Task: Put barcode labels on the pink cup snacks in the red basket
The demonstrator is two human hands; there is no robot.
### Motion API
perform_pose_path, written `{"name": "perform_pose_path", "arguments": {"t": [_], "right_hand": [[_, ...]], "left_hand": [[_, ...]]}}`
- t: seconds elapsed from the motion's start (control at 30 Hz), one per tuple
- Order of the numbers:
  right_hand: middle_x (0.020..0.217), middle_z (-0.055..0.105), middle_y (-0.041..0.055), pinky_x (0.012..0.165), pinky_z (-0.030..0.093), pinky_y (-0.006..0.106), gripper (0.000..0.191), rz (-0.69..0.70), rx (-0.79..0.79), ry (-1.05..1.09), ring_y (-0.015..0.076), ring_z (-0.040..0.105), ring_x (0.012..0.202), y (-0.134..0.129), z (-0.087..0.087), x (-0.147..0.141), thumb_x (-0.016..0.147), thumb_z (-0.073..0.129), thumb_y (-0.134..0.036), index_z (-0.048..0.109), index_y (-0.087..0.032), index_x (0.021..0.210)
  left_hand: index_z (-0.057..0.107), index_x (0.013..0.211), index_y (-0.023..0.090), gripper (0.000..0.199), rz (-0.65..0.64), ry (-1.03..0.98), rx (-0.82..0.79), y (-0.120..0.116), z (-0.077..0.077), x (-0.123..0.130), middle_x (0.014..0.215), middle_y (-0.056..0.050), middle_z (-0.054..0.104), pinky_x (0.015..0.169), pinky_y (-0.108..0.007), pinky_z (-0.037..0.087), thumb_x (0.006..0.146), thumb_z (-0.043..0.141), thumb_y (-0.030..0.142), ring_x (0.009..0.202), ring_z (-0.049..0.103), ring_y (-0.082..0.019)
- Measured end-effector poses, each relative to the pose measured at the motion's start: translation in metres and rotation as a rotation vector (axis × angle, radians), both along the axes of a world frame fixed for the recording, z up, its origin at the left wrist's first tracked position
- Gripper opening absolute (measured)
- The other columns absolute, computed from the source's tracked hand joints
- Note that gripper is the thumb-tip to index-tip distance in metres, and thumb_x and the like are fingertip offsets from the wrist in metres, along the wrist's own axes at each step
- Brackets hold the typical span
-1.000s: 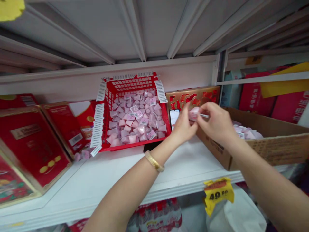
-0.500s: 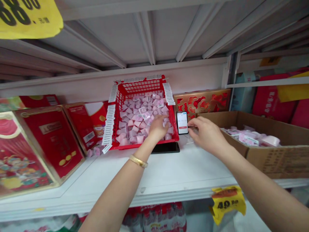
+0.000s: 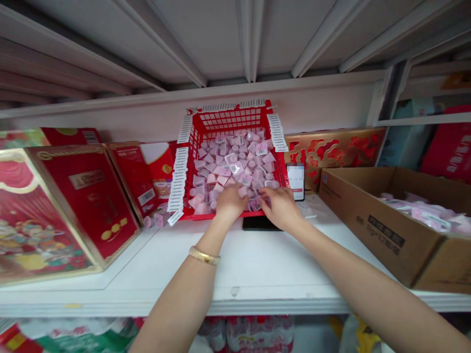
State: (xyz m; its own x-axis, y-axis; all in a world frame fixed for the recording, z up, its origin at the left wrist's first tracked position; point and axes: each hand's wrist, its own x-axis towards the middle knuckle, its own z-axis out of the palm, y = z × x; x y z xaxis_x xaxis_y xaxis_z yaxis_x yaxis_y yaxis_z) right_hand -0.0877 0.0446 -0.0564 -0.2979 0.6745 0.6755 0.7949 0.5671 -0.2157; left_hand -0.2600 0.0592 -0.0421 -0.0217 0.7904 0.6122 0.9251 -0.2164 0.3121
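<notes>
A red plastic basket (image 3: 228, 119) holds a heap of small pink and lilac makeup sponges (image 3: 235, 162), some in clear packs with printed labels. Over the basket's front part is my left hand (image 3: 231, 200), wearing a gold bracelet (image 3: 204, 256) at the wrist. Its fingers close around a pink sponge, mostly hidden by the hand. Close by on the right, my right hand (image 3: 280, 205) reaches over the front right corner with its fingers curled together at a lilac, labelled piece. What exactly lies between those fingertips is too small to tell.
Strips of white barcode labels (image 3: 179, 169) hang along the basket's rim. A phone with a lit screen (image 3: 295, 181) leans at its right, and a black phone (image 3: 259, 224) lies in front. An open cardboard box (image 3: 371, 235) stands right; red gift boxes (image 3: 84, 196) stand left. The shelf above is low.
My right hand has moved left from the upright phone to the basket's front right corner. My left hand has drawn back slightly toward the basket's front. The view has shifted right.
</notes>
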Motion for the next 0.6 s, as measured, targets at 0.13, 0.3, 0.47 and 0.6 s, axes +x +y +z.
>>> {"name": "perform_pose_path", "arguments": {"t": [0.13, 0.3, 0.47, 0.6], "right_hand": [[0.098, 0.077, 0.0071, 0.096, 0.040, 0.043, 0.023, 0.019, -0.009, 0.038, 0.0267, 0.068, 0.097, -0.001, -0.009, 0.000, 0.090, 0.054, -0.023, 0.065, -0.020, 0.110], [0.098, 0.077, 0.0089, 0.092, 0.045, 0.042, 0.027, 0.025, -0.019, 0.066, 0.0275, 0.069, 0.096, -0.001, -0.012, 0.002, 0.089, 0.053, -0.023, 0.064, -0.019, 0.113], [0.101, 0.075, 0.0137, 0.085, 0.050, 0.039, 0.048, -0.020, -0.010, 0.099, 0.0284, 0.069, 0.094, 0.001, -0.014, 0.002, 0.088, 0.054, -0.025, 0.052, -0.013, 0.134], [0.099, 0.074, 0.0150, 0.083, 0.051, 0.039, 0.044, -0.033, 0.027, 0.145, 0.0289, 0.069, 0.091, 0.003, -0.016, 0.001, 0.086, 0.059, -0.030, 0.059, -0.015, 0.128]], "left_hand": [[0.072, 0.091, 0.017, 0.024, -0.170, -0.095, 0.141, 0.001, -0.004, -0.005, 0.093, -0.009, 0.074, 0.080, -0.035, 0.056, 0.076, 0.055, 0.008, 0.084, 0.070, -0.022], [0.071, 0.081, 0.019, 0.020, -0.327, -0.011, 0.228, -0.006, -0.004, 0.001, 0.086, -0.006, 0.074, 0.081, -0.033, 0.055, 0.078, 0.055, 0.008, 0.082, 0.069, -0.021], [0.072, 0.080, 0.019, 0.023, -0.414, 0.039, 0.270, -0.010, -0.006, 0.011, 0.088, -0.006, 0.074, 0.082, -0.032, 0.056, 0.077, 0.055, 0.004, 0.085, 0.069, -0.020], [0.071, 0.080, 0.020, 0.026, -0.485, 0.042, 0.295, -0.010, -0.007, 0.013, 0.087, -0.005, 0.073, 0.080, -0.031, 0.056, 0.074, 0.055, 0.000, 0.084, 0.069, -0.018]]}}
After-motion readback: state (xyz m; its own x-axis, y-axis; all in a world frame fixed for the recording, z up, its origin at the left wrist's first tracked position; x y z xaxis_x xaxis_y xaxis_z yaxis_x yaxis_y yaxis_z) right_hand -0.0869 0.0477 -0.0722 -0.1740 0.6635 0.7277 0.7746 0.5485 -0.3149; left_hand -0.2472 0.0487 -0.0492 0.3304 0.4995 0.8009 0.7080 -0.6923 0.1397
